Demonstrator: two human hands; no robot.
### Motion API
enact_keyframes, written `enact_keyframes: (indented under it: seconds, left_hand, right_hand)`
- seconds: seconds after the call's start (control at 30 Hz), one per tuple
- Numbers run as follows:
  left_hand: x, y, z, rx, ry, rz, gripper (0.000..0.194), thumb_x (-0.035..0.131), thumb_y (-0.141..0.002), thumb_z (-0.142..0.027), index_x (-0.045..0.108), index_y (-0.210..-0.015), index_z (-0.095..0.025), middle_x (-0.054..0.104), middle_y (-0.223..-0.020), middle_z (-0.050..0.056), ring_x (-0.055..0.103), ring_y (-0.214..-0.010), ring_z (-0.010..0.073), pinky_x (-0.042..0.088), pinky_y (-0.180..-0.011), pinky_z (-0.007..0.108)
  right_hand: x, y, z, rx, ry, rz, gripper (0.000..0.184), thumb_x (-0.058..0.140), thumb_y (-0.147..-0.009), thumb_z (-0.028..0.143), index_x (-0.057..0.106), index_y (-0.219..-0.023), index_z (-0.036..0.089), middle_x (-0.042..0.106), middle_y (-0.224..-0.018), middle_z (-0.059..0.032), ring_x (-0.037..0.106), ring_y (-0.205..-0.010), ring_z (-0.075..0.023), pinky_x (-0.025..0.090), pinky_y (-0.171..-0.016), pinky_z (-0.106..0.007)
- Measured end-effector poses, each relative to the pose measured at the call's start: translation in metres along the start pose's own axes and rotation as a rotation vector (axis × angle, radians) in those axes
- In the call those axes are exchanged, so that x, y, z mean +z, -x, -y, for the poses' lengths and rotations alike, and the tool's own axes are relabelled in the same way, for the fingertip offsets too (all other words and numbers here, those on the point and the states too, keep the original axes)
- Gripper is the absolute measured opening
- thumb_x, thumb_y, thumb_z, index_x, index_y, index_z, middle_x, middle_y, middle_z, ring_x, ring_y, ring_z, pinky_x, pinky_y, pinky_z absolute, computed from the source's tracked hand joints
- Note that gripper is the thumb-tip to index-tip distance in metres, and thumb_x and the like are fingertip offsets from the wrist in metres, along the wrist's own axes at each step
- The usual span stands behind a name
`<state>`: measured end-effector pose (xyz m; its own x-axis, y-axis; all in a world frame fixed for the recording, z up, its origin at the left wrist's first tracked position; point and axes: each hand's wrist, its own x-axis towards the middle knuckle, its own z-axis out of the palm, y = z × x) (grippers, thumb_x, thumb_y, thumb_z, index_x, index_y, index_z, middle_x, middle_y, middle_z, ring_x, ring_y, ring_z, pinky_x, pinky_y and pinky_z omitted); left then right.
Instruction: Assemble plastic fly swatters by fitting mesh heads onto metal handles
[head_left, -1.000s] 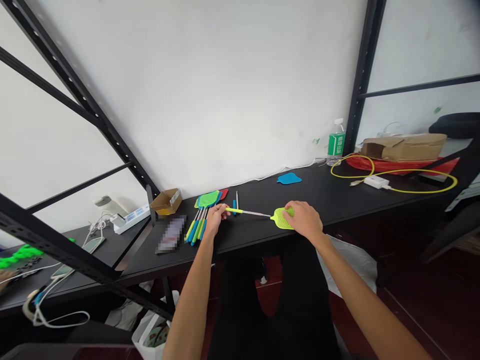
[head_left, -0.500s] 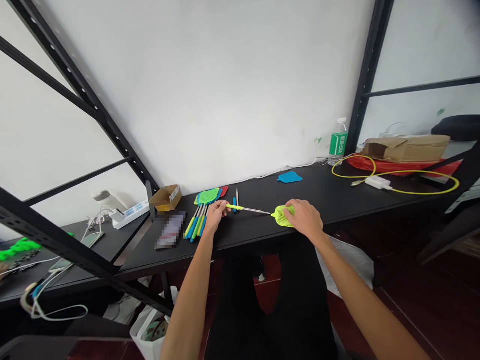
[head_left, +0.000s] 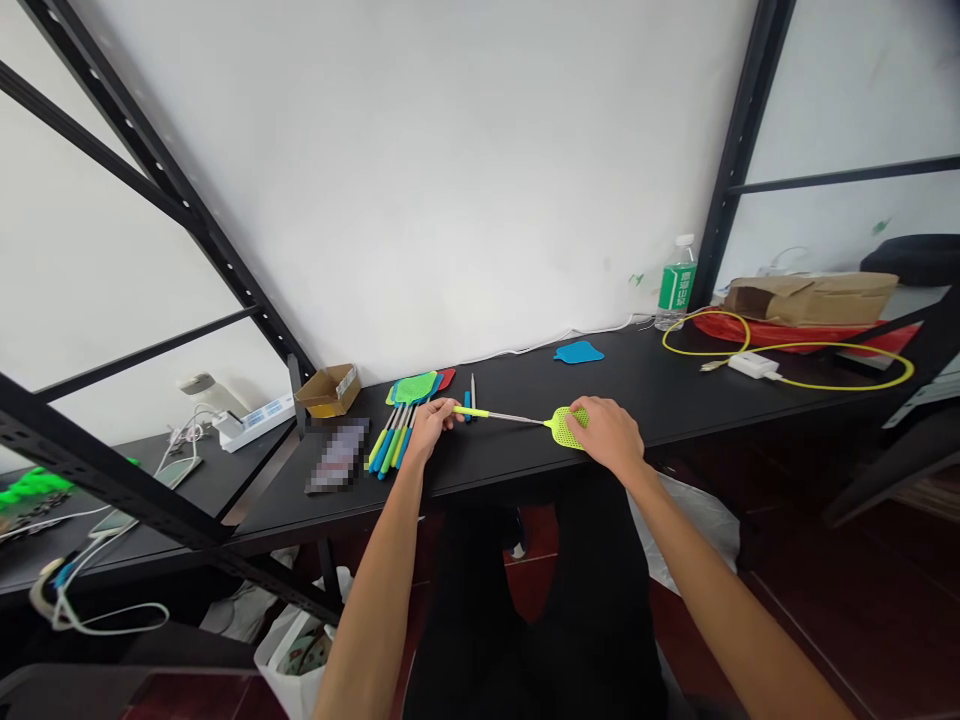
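Yellow-green handle [head_left: 474, 411] pinched in the closed fingers of the left hand [head_left: 433, 424]; at the other end, the right hand [head_left: 611, 437] grips the mesh head of that swatter [head_left: 564, 428], thumb across it. Both grips match the earlier frame. Left lies a bundle of swatters [head_left: 396, 425]; on the table's [head_left: 510, 465] far side, a loose blue head [head_left: 579, 352], also unmoved.

The single head view looks forward and down at the hands [head_left: 525, 427]; desk [head_left: 495, 455] close by.
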<state>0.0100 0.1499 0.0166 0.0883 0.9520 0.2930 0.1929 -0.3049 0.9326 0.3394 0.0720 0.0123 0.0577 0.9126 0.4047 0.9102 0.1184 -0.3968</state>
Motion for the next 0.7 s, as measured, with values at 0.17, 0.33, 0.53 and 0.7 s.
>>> enact_keyframes:
  seconds: [0.17, 0.33, 0.53, 0.7]
  left_hand:
    - [0.0, 0.0006, -0.0015, -0.003, 0.004, 0.007, 0.036, 0.065, -0.082, -0.053, 0.071, -0.079, -0.017, 0.07, -0.067, 0.006, 0.049, -0.054, 0.0144, 0.034, -0.052, 0.028]
    - [0.0009, 0.0011, -0.004, -0.004, 0.021, -0.003, 0.037, 0.065, -0.081, -0.053, 0.071, -0.081, -0.017, 0.071, -0.069, 0.006, 0.048, -0.053, 0.0139, 0.034, -0.053, 0.027]
    - [0.0006, 0.0019, -0.0052, -0.001, 0.043, -0.003, 0.036, 0.066, -0.081, -0.052, 0.071, -0.085, -0.017, 0.073, -0.072, 0.007, 0.048, -0.053, 0.0128, 0.035, -0.053, 0.027]
    - [0.0006, 0.004, -0.0081, 0.0, 0.044, 0.017, 0.035, 0.068, -0.081, -0.051, 0.072, -0.088, -0.016, 0.074, -0.074, 0.008, 0.049, -0.055, 0.0135, 0.036, -0.054, 0.027]
  right_hand:
    - [-0.0006, -0.0002, -0.0001, 0.008, -0.007, -0.002, 0.023, 0.051, -0.094, 0.036, 0.069, -0.101, 0.024, 0.073, -0.107, -0.0067, 0.062, -0.104, -0.0261, 0.042, -0.077, -0.033]
    - [-0.0009, -0.0005, 0.0001, 0.023, -0.017, -0.011, 0.024, 0.052, -0.093, 0.039, 0.069, -0.102, 0.025, 0.073, -0.104, -0.0062, 0.063, -0.102, -0.0261, 0.042, -0.075, -0.033]
    - [-0.001, -0.001, -0.0008, 0.027, -0.029, -0.011, 0.024, 0.051, -0.093, 0.04, 0.069, -0.103, 0.026, 0.072, -0.104, -0.0055, 0.062, -0.1, -0.0256, 0.04, -0.073, -0.032]
    - [-0.0034, -0.0009, -0.001, 0.051, -0.085, -0.005, 0.027, 0.049, -0.094, 0.043, 0.07, -0.101, 0.027, 0.073, -0.104, -0.0039, 0.063, -0.096, -0.0249, 0.038, -0.069, -0.031]
